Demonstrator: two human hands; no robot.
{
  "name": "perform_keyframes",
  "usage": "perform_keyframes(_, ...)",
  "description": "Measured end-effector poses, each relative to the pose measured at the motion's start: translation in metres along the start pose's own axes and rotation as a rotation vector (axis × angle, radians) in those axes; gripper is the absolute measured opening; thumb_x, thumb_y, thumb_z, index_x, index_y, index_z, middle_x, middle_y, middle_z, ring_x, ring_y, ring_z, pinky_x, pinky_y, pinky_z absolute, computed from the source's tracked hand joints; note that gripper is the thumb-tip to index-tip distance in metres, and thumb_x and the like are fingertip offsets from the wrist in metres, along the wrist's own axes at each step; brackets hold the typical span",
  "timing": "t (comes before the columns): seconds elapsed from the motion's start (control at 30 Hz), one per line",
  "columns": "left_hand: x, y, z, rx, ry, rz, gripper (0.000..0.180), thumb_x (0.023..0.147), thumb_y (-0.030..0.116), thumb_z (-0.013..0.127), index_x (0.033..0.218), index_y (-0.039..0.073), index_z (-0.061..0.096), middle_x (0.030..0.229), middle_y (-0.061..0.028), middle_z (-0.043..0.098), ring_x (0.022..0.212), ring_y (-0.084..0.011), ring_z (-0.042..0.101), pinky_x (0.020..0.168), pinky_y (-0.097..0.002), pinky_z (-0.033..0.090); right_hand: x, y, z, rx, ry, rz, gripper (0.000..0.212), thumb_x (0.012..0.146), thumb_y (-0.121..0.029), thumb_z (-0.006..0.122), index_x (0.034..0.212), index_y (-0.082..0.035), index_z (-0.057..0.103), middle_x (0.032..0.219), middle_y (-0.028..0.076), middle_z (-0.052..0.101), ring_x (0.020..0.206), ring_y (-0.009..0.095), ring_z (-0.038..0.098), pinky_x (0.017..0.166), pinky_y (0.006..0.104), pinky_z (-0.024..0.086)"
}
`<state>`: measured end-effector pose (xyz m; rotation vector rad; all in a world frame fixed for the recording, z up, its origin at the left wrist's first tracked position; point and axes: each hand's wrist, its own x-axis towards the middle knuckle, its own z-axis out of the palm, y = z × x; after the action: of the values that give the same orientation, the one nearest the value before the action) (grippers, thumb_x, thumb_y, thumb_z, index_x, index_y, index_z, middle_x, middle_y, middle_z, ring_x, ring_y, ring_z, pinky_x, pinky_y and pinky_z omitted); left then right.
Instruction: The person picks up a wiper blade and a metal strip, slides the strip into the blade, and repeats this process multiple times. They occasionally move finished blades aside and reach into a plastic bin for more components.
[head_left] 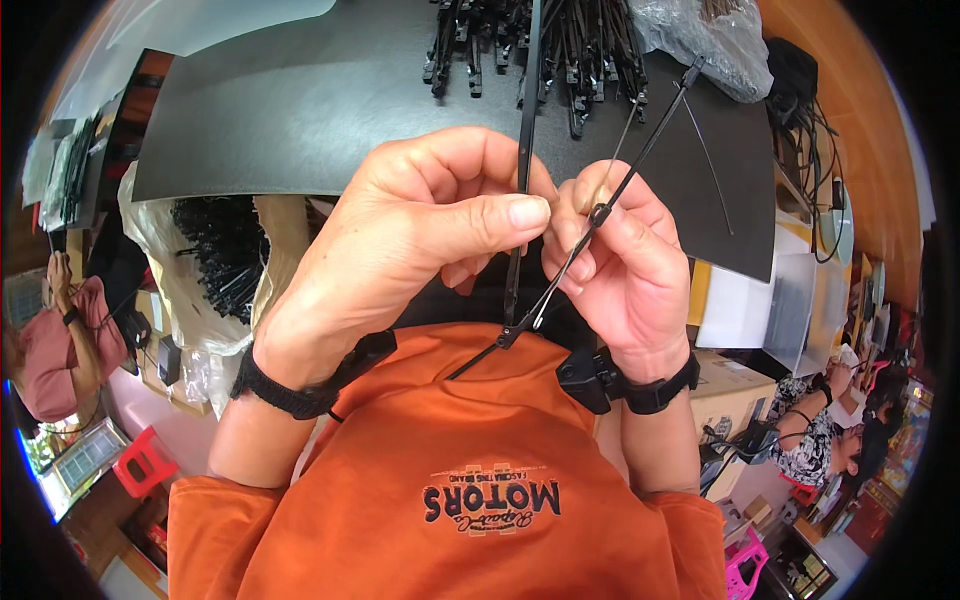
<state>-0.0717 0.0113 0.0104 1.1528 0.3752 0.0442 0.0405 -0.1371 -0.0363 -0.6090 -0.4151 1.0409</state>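
A jointed black umbrella rib with slim rods and a thin wire is held up between my hands, over my orange shirt. My left hand is closed, thumb and forefinger pinching the rib's upright flat strip. Around the slanting rod, near a small joint, the fingers of my right hand are closed. The two arms of the rib meet at a lower joint in front of my shirt, and a short end sticks out beyond it. My fingertips nearly meet and partly hide the grip.
Piles of similar black ribs lie on the dark tabletop, beside a clear plastic bag. An open sack of black parts stands at left. Cables hang at right. Other people sit at both sides.
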Motion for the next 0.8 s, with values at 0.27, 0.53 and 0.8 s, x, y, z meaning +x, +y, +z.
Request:
perform_keyframes(0.27, -0.006, -0.001, -0.002, -0.122, -0.016, 0.092, 0.02, 0.083, 0.019, 0.067, 0.094, 0.003, 0.061, 0.073, -0.0026, 0.059, 0.053, -0.0042, 0.048, 0.043, -0.0166, 0.035, -0.004, 0.0, 0.007, 0.052, -0.004, 0.023, 0.012, 0.096, -0.012, 0.048, 0.095, -0.001, 0.053, 0.083, 0.011, 0.059, 0.063, 0.011, 0.052, 0.054, 0.0233, 0.044)
perform_keyframes(0.53, -0.013, 0.003, -0.003, -0.223, -0.005, 0.106, 0.016, 0.085, 0.018, 0.065, 0.093, 0.005, 0.06, 0.074, -0.0033, 0.061, 0.052, -0.0044, 0.047, 0.041, -0.0172, 0.034, -0.003, 0.007, 0.013, 0.081, -0.03, 0.07, 0.013, 0.096, -0.013, 0.047, 0.094, -0.002, 0.053, 0.082, 0.01, 0.059, 0.063, 0.011, 0.051, 0.054, 0.0221, 0.044)
perform_keyframes(0.8, -0.017, 0.003, -0.006, -0.263, -0.02, 0.132, 0.016, 0.087, 0.018, 0.064, 0.096, 0.005, 0.06, 0.074, -0.0048, 0.061, 0.052, -0.005, 0.047, 0.041, -0.0172, 0.034, -0.002, 0.008, 0.02, 0.067, 0.009, 0.089, 0.013, 0.096, -0.013, 0.048, 0.093, -0.002, 0.053, 0.081, 0.01, 0.058, 0.063, 0.01, 0.05, 0.053, 0.0217, 0.043)
